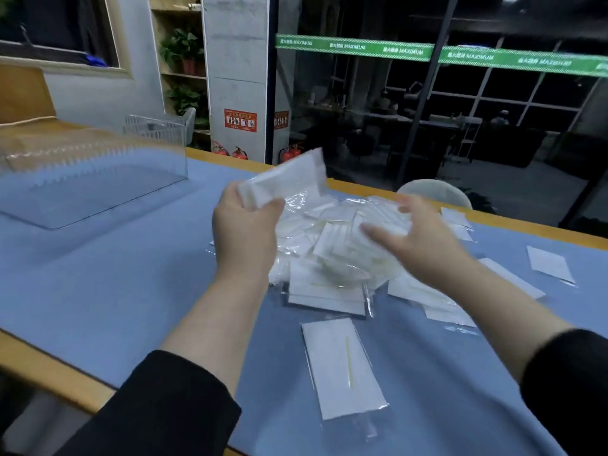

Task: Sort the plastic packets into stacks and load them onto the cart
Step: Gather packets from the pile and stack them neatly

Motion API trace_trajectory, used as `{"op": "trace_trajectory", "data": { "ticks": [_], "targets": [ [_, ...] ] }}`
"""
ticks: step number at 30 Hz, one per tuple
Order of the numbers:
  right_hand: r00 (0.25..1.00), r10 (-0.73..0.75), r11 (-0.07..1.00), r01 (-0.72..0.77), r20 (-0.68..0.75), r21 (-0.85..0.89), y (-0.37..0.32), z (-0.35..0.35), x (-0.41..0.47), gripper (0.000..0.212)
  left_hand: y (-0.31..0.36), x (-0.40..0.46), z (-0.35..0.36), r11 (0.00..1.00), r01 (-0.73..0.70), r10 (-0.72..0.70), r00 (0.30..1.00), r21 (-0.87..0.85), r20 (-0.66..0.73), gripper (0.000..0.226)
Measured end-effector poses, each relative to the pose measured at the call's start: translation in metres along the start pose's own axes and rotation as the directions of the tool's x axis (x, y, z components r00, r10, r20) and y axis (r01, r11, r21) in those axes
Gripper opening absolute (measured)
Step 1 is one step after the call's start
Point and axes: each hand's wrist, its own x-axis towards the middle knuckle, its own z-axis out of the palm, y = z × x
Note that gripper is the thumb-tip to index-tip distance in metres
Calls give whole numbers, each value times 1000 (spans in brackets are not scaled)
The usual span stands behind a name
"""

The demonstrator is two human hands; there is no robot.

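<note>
1. The left hand (245,222) grips a small stack (284,179) of packets above the table (98,274).
2. The right hand (414,235), fingers spread, rests on the unsorted pile (329,258).
3. Most sorting seems undone; no cart visible.

The table top (98,284) is pale blue with an orange-tan edge; the plastic packets (332,255) are clear with white inserts, and the nearest single packet (342,366) shows a thin yellow line; both sleeves (164,409) are black; the acrylic box (82,179) is colourless
</note>
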Motion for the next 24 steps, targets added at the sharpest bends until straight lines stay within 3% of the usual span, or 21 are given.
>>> {"op": "trace_trajectory", "data": {
  "ticks": [3,5,8,11,14,16,21,24],
  "targets": [
    [955,85,953,5,285,-304,3,29,17,137,-2,-2,2,998,-40,40,999,43,-19,19],
    [922,160,918,-7,353,-397,1,43,26,146,-4,-4,5,998,-44,44,999,46,-4,18],
    [923,221,903,-73,314,-422,1,61,34,143,-7,-6,9,998,-24,22,999,55,38,16],
    [941,205,894,-68,268,-443,3,67,36,115,-8,-9,12,995,-43,34,995,93,91,18],
    [993,36,828,33,112,-560,8,69,35,65,-7,-11,12,995,-44,34,994,90,105,18],
    [997,-58,813,78,53,-577,12,69,35,43,-6,-11,11,996,-29,20,995,87,100,17],
    [991,-131,860,106,-14,-500,18,51,36,14,-6,-11,9,997,-22,16,996,68,83,16],
    [994,-98,942,75,-56,-327,18,26,28,17,-5,-10,7,999,-14,11,998,39,64,16]
  ]
}}
